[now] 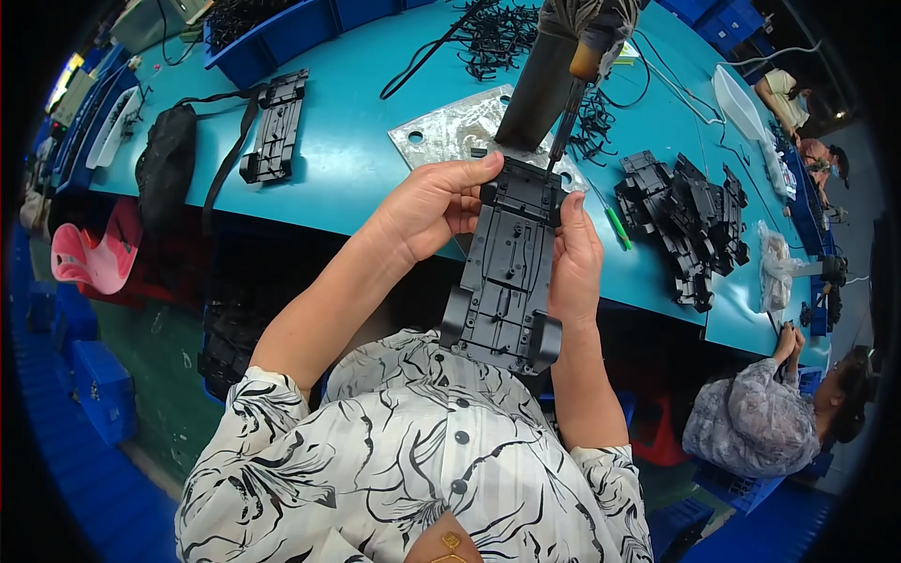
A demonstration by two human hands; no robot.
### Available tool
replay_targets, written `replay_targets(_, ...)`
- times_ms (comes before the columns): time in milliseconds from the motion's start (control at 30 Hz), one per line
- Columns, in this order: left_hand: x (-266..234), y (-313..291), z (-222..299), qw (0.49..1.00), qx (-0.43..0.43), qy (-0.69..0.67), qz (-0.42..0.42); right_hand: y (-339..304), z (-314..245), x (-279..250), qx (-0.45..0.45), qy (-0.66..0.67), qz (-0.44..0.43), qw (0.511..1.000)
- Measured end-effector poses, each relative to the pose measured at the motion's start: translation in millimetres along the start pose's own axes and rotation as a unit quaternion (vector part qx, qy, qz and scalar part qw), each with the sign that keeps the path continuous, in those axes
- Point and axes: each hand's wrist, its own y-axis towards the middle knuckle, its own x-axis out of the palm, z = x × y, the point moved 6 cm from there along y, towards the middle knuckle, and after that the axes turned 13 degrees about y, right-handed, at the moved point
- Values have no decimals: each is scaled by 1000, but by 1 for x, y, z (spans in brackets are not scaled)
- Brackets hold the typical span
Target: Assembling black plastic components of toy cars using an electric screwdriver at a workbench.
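Both of my hands grip a long black plastic part, like a toy car's underbody (510,253), with raised ribs and wheel-arch pieces at its near end. My left hand (439,202) clasps its upper left edge, thumb on top. Along the opposite edge my right hand (577,249) is closed, thumb up near the far corner. Above that far end, a thin dark rod-shaped tool with a brownish collar (574,103) points down beside a dark post (535,89). Its tip is at the part's far right corner; whether they touch I cannot tell. A silver metal plate (436,127) lies beneath the post.
Similar black parts are heaped (685,220) at the right, near a green pen (617,228); another lies left (278,131) beside a black bag (167,164). Thin black pieces (497,42) and a blue bin (291,36) are farther back. A co-worker (751,422) sits at right.
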Motion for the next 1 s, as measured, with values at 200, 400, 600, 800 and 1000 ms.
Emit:
replay_targets(200,1,0,6,1000,4,-5,20,-4,-7,7,-6,-48,28,998)
replay_targets(400,-1,1,4,1000,4,-14,28,-1,-6,3,1,-41,7,999)
replay_targets(600,3,-2,8,1000,13,-4,11,0,-3,2,12,-37,15,999)
replay_targets(800,5,-5,15,999,29,24,13,3,0,-3,6,-74,-11,997)
replay_targets(1000,10,-8,21,998,36,43,9,6,2,-5,32,-62,-42,997)
